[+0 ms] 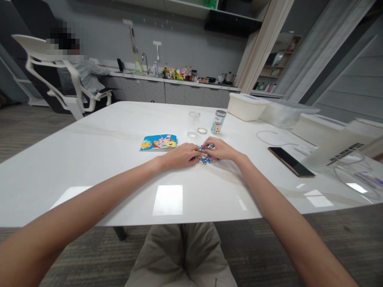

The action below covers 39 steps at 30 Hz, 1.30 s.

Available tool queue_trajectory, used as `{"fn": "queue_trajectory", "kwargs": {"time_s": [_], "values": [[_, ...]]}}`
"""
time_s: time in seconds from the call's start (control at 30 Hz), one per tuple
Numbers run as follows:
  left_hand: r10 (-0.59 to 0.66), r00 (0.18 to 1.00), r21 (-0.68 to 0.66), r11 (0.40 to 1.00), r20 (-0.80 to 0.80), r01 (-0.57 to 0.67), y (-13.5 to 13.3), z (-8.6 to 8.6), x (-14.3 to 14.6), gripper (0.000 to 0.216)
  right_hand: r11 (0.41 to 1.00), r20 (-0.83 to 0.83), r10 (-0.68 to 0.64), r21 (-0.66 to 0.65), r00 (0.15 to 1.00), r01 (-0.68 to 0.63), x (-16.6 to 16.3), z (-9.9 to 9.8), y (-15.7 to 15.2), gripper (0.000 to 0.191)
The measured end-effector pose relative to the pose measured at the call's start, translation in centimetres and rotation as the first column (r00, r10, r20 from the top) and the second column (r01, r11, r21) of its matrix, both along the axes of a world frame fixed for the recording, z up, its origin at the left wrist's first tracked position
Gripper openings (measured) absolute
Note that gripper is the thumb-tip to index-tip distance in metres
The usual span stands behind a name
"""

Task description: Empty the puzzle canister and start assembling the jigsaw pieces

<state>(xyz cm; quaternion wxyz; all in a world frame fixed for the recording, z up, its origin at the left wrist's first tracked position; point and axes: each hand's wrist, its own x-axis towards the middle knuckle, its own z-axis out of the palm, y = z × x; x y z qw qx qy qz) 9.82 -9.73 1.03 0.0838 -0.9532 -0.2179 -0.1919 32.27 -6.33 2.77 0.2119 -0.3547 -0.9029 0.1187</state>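
Note:
A small heap of colourful jigsaw puzzle pieces (206,160) lies on the white table between my hands. My left hand (184,154) rests at the heap's left side, fingers curled together at its edge; what they hold, if anything, is hidden. From the right, my right hand (220,148) reaches over the heap with thumb and fingers closed in a pinch on a puzzle piece. Left of the hands lies a bright blue cartoon picture sheet (158,142), slightly curved. Behind them stand a clear jar (193,124), a round metal lid (202,130) and a printed can (218,122) with a silver top.
A phone (290,161) lies at the right beside a white cable (266,135). Lidded white boxes (247,108) and a clear bin (284,112) line the table's right side. Beyond the table (98,135), a person sits in a white chair (72,87) near a kitchen counter (134,75).

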Motion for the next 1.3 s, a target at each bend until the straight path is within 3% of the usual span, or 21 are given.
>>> {"fn": "queue_trajectory", "kwargs": {"time_s": [0.33, 0.5, 0.7, 1.07, 1.3], "values": [[0.015, 0.999, 0.081, 0.997, -0.031, -0.013, 0.0, 0.1, -0.1, 0.021, 0.996, -0.022, 0.086, -0.004, 0.996, -0.087, -0.2, 0.3, -0.6, 0.014], [0.107, 0.994, 0.157, 0.981, 0.028, -0.110, -0.1, 0.4, -0.1, 0.023, 0.993, -0.096, 0.102, -0.052, 0.990, -0.107, -0.3, 0.8, -0.8, 0.015], [0.193, 0.973, 0.107, 0.972, 0.126, -0.207, 0.0, 0.5, 0.0, 0.019, 0.987, -0.165, 0.115, -0.095, 0.979, -0.132, -0.8, 0.7, -0.9, 0.020], [0.196, 0.961, 0.052, 0.976, 0.196, -0.210, 0.4, 0.1, -0.1, 0.018, 0.980, -0.188, 0.020, -0.193, 0.982, -0.057, -1.2, 0.0, -0.4, 0.028], [0.191, 0.954, 0.010, 0.980, 0.232, -0.198, 0.1, 0.1, -0.1, 0.014, 0.969, -0.296, -0.027, -0.240, 0.955, -0.048, -1.0, 0.1, 0.0, 0.028]]}}
